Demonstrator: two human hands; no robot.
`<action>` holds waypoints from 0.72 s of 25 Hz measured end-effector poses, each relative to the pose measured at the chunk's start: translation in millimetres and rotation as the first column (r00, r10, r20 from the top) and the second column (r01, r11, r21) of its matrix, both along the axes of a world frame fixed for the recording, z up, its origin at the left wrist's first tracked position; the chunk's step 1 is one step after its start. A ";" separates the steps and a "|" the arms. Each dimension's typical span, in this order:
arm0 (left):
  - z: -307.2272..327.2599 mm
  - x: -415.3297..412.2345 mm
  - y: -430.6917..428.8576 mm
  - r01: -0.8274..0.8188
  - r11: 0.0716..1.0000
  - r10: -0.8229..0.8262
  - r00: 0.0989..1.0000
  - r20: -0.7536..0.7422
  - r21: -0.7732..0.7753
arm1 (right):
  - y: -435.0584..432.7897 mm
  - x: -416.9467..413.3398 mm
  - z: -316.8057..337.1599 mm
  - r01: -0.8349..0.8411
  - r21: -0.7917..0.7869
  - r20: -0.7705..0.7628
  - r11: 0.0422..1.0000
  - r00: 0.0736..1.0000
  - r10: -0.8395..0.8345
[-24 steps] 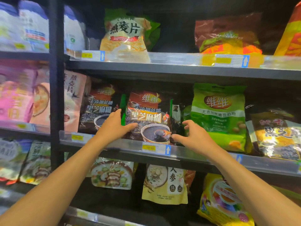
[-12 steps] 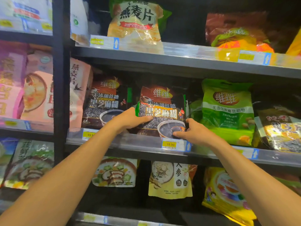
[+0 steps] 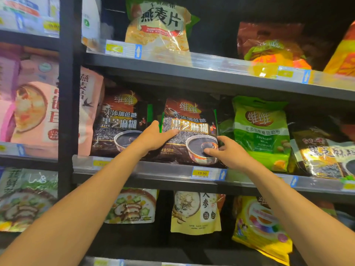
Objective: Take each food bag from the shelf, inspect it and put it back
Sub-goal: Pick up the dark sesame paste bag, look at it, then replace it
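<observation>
Hands are clamping the glossy dark-brown black-sesame-paste bag [image 3: 189,131] upright on the grey metal shelf [image 3: 172,176]: left hand [image 3: 154,136] gripping its left edge, right hand [image 3: 227,152] pinching its lower right. Slick film could be slipping, toppling the green soybean-powder bag [image 3: 262,131] just right of it.

We're in a shop aisle, a grocery by the look of it: dark metal shelves [image 3: 192,73] stacked in tiers, packed with printed food bags [image 3: 261,131], and clear strips along each edge carrying yellow price tags [image 3: 201,173], one at 6 o'clock reading 19.90.
</observation>
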State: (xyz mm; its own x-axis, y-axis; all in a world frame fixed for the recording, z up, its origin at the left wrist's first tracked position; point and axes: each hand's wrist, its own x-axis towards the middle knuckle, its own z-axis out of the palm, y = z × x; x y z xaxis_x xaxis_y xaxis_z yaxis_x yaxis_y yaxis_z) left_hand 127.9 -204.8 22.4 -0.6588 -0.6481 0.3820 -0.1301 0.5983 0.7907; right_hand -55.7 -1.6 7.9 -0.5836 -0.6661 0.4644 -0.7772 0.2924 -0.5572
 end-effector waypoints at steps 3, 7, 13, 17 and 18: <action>7.8 -0.8 7.6 0.046 0.996 -0.037 0.992 -0.118 0.075 | 6.9 3.3 4.8 -0.007 -0.072 0.022 0.997 1.000 0.008; 16.2 6.4 24.6 0.046 0.997 -0.034 0.985 -0.171 0.064 | 19.4 8.8 12.8 0.012 -0.121 0.045 0.993 0.999 -0.006; 19.0 27.4 65.0 0.056 0.993 -0.020 0.950 -0.311 0.107 | 55.0 16.2 33.7 -0.165 -0.131 0.312 0.977 0.929 0.199; 0.9 47.6 100.3 0.072 0.980 0.003 0.924 -0.382 0.183 | 75.8 23.7 30.2 -0.287 -0.148 0.571 0.946 0.757 0.319; -3.4 52.6 109.2 0.069 0.980 0.011 0.919 -0.393 0.187 | 79.6 25.3 27.4 -0.333 -0.143 0.598 0.932 0.721 0.350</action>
State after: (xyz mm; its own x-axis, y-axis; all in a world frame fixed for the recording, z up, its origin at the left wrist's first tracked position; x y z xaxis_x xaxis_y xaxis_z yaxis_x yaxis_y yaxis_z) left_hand 180.6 -95.6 19.1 -0.5022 -0.7183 0.4815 0.2277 0.4273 0.8750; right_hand -30.4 78.0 35.3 -0.4809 -0.8695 0.1127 -0.3195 0.0541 -0.9460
